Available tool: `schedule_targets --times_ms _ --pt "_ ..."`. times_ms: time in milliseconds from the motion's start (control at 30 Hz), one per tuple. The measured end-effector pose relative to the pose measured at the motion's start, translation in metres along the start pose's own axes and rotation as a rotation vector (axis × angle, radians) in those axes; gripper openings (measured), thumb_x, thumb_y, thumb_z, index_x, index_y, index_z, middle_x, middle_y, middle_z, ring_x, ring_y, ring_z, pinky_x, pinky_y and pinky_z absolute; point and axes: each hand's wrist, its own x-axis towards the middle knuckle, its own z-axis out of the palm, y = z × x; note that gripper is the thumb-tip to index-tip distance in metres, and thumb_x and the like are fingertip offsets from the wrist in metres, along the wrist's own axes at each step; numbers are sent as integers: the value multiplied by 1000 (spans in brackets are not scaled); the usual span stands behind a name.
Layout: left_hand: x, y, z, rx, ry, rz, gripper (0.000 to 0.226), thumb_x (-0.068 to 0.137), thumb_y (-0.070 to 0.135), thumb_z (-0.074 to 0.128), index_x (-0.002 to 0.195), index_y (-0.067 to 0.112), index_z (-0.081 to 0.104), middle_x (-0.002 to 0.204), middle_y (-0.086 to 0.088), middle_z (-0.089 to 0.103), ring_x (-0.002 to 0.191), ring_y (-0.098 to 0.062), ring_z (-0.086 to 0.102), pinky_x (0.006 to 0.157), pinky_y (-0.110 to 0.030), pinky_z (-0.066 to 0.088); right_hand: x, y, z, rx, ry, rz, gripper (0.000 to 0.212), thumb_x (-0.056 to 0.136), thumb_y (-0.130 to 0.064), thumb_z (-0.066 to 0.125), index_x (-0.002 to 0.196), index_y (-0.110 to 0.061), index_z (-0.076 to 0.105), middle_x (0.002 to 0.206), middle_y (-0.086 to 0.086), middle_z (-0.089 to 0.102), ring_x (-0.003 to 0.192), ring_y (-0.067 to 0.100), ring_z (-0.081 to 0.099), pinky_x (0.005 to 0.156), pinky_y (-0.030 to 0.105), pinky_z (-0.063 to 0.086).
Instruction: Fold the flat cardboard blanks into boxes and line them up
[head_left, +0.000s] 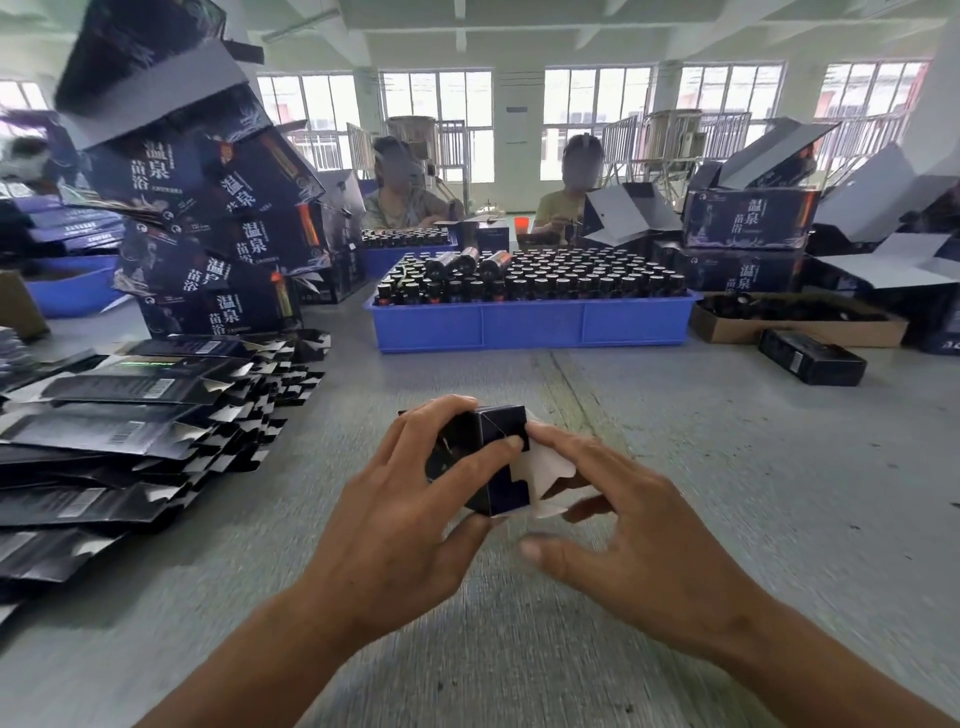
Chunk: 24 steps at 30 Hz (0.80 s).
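Two bare hands are being held low over the grey bench (675, 415), at six o'clock in the view. One small dark box (485, 457) is being gripped between them: the left hand (410, 499) is being wrapped around its left side with the thumb underneath, and the right hand (613, 525) is being pressed with its fingertips (540, 434) against a white inner flap (545, 467) at the box's open end. No writing can be read on this box because of blur.

At nine o'clock, flat blanks (130, 431) are being kept in overlapping heaps, too many and too overlapped to be counted; white barcode labels are showing on at least four of them, but the digits are too small to be read.

At ten o'clock, large navy cartons (208, 244) are being stacked in a leaning pile of roughly six, and the characters 温泉 and 苗浴 are being shown in white on their faces. The same 温泉 and 苗 lettering is being displayed on two cartons (748, 218) at two o'clock.

At twelve o'clock, a blue tray (530, 325) is being filled with dark capped bottles (571, 275), well over a hundred, with three lying on top of the rest. A single finished black box (811, 356) is lying at three o'clock, beside a brown cardboard tray (800, 327). Two seated people (400, 202) are being seen beyond the tray.
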Motion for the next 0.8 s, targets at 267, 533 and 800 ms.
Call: schedule_targets --times_ms 267,533,800 --pt "0 2 2 -16 16 39 54 85 33 67 138 23 57 145 -9 41 127 -26 51 88 -38 59 1 -2 5 83 228 1 41 90 -30 69 122 -53 57 113 -36 63 94 -6 67 77 12 54" --pt "-1 5 4 -24 19 57 53 85 32 73 136 26 59 145 -10 44 126 -26 52 95 -33 52 -1 -1 7 47 312 8 35 86 -27 75 119 -34 68 96 -22 72 86 1 70 74 21 58" --pt "0 4 4 18 36 61 49 86 34 73 133 28 60 146 -11 45 125 -27 53 85 -40 60 -1 -4 5 137 278 33 55 84 -28 77 127 -52 52 103 -28 70 89 -5 69 69 8 52"
